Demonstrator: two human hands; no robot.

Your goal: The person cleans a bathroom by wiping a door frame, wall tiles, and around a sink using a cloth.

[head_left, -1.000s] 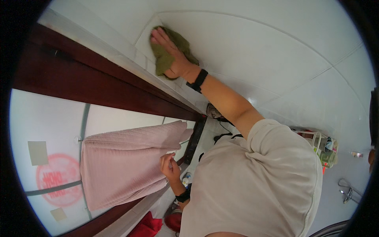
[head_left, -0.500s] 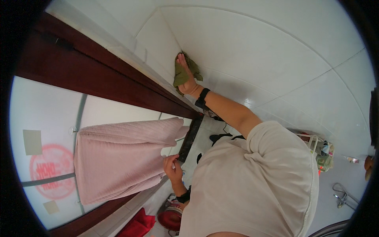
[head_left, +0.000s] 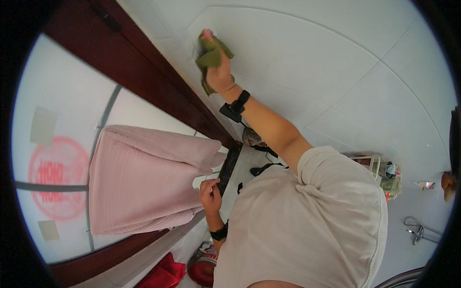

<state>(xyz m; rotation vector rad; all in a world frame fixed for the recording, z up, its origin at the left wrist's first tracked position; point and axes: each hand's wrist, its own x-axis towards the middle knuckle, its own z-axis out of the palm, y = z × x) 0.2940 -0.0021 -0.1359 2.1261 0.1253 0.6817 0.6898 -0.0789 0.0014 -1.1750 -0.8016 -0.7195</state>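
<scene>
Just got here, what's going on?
A person's right hand holds a green cloth up at the white tiled wall, near a corner; the hand is blurred, so I can't tell how firmly it presses. The left hand is lower, fingers loosely curled, beside a pink towel hanging in front of white panels with a dark red-brown frame. I see nothing held in it.

Since half a second ago, our right grip [head_left: 220,73] has carried the green cloth [head_left: 209,59] toward eleven o'clock; the dark red door frame [head_left: 144,67] tilts nearer twelve.
</scene>
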